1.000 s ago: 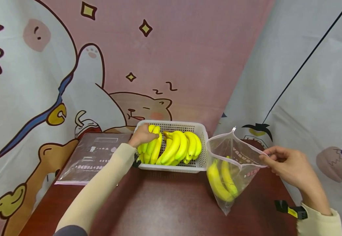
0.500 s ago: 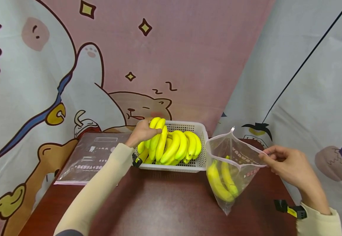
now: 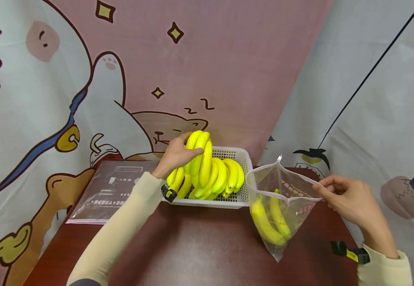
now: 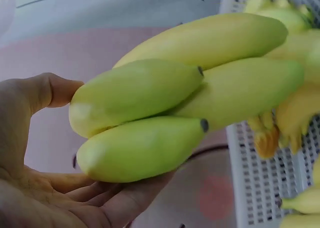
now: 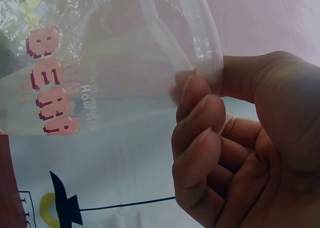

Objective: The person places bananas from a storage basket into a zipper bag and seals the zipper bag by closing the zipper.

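Observation:
My left hand [image 3: 176, 156] grips a bunch of yellow bananas [image 3: 203, 155], raised over the left part of the white perforated basket [image 3: 243, 202]. In the left wrist view the thumb is on one side of the bunch [image 4: 145, 118] and the other fingers lie under it. Several more bananas [image 3: 233, 174] lie in the basket. At the right, my right hand [image 3: 353, 202] pinches the upper edge of a clear zip bag [image 3: 299, 214], whose mouth gapes. Inside this bag are bananas [image 3: 265, 226]. Pink lettering on the bag's plastic [image 5: 50, 83] shows in the right wrist view.
A flat clear bag [image 3: 110, 190] with a pink edge lies on the left of the dark red table [image 3: 207, 242]. Behind the table hangs a cloth [image 3: 228, 71] printed with cartoon animals.
My left hand has lifted the bunch up and to the right from the basket's left end, uncovering other bananas beneath. The right hand and the bag have hardly moved.

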